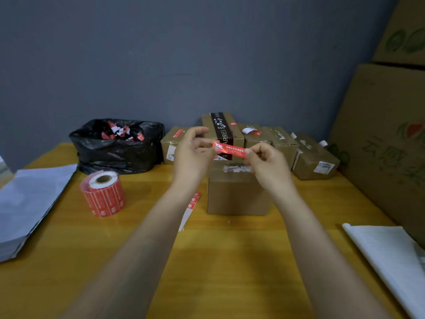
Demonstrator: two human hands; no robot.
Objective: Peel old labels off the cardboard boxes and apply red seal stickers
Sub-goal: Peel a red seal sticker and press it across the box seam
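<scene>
A red seal sticker with white print is stretched flat between my two hands. My left hand pinches its left end and my right hand pinches its right end. They hold it just above a small cardboard box standing mid-table, whose top shows white torn label residue. A roll of red seal stickers stands to the left. A strip of sticker backing lies beside the box, partly hidden by my left forearm.
A black bin bag with red and white scraps sits at the back left. Several small cardboard boxes line the back wall. Large cartons stand at right. White bags lie at the left and right table edges.
</scene>
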